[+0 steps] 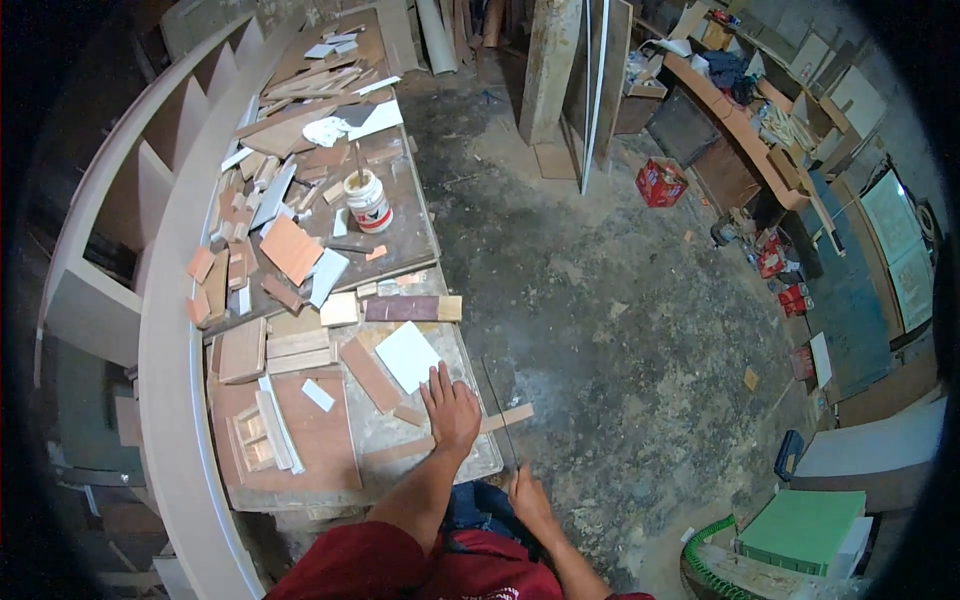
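– Looking down from the head view: where to find the wooden strip [400, 450]?

– Flat across the near end of the bench [478, 462], with one end out past the right edge, over the floor [620, 400].

– And the left hand [455, 408]?

– Spread out, laid palm-down over the strip near that edge, with fingers reaching to the white panel [408, 356].

– Right hand [530, 500]?

– Curled around the lower end of a long thin dark tool [497, 403], crossing the overhang; hard to tell whether touching the wood.

– Likely feel?

– Light and stiff, probably; not slippery, but apt to splinter at so narrow a width.

– Best hold?

– Broad pressure from above, close to the edge, clear of the tool's line.
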`<state>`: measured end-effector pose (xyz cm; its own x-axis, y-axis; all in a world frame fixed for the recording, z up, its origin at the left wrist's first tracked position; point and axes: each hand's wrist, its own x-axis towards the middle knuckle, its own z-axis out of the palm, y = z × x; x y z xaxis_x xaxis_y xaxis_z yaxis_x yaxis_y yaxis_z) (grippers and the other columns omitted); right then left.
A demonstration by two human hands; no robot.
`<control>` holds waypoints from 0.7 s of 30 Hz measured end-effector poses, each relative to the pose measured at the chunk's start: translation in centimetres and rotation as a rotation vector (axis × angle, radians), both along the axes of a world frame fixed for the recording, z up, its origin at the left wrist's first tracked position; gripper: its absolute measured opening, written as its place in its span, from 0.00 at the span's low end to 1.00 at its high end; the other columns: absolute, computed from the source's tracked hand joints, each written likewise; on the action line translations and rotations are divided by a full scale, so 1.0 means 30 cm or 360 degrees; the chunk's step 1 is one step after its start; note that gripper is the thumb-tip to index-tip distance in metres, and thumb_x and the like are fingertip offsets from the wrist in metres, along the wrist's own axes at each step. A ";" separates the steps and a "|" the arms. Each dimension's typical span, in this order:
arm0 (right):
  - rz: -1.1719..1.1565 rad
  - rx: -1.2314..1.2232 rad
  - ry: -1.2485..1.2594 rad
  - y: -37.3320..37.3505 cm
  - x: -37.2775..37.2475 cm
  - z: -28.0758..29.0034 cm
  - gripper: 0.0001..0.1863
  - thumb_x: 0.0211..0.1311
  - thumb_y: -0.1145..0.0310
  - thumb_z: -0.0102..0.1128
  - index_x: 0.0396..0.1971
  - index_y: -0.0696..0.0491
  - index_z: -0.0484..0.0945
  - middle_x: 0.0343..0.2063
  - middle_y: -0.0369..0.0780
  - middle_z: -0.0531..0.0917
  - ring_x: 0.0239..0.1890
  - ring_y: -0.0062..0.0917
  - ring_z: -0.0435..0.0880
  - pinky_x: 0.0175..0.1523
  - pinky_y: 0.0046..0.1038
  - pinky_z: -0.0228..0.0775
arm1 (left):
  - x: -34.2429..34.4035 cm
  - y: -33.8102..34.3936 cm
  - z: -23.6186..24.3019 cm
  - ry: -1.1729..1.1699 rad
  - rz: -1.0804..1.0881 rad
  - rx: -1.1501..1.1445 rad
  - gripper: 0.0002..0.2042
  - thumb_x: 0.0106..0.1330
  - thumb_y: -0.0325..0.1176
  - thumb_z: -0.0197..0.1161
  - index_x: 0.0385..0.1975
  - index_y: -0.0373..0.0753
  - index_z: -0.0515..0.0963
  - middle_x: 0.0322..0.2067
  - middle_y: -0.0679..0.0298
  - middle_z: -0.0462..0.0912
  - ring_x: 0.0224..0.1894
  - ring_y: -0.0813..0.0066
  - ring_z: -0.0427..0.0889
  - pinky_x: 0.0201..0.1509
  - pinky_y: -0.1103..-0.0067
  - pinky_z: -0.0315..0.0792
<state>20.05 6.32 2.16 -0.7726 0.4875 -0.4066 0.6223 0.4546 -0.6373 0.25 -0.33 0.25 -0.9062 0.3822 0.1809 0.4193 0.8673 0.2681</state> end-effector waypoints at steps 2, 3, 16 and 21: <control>0.0106 0.0016 -0.0013 0.028 -0.060 0.015 0.15 0.72 0.62 0.44 0.41 0.61 0.68 0.24 0.61 0.80 0.30 0.61 0.79 0.37 0.59 0.68 | 0.000 0.004 0.025 -0.0025 -0.0005 0.0011 0.14 0.68 0.34 0.50 0.41 0.28 0.76 0.69 0.45 0.58 0.74 0.49 0.49 0.74 0.49 0.41; 0.0099 0.0020 -0.0016 0.048 -0.109 0.009 0.15 0.72 0.62 0.44 0.41 0.61 0.68 0.24 0.61 0.80 0.30 0.61 0.79 0.37 0.59 0.68 | -0.005 0.018 0.023 -0.0028 -0.0012 0.0016 0.14 0.68 0.34 0.50 0.41 0.28 0.76 0.69 0.45 0.58 0.74 0.49 0.49 0.74 0.49 0.41; 0.0207 0.0158 0.0279 0.109 -0.176 -0.060 0.13 0.72 0.63 0.43 0.41 0.60 0.67 0.23 0.62 0.79 0.29 0.61 0.79 0.34 0.58 0.68 | 0.003 0.054 0.007 0.0035 -0.0036 -0.0010 0.11 0.68 0.36 0.52 0.39 0.34 0.75 0.68 0.45 0.59 0.73 0.48 0.52 0.74 0.50 0.44; 0.0165 0.0066 -0.0006 0.002 0.007 -0.022 0.13 0.72 0.63 0.43 0.41 0.60 0.66 0.23 0.61 0.79 0.28 0.60 0.79 0.33 0.58 0.68 | -0.018 -0.022 -0.012 0.0036 0.0017 -0.0094 0.11 0.68 0.36 0.52 0.41 0.35 0.74 0.70 0.46 0.57 0.74 0.49 0.50 0.74 0.49 0.42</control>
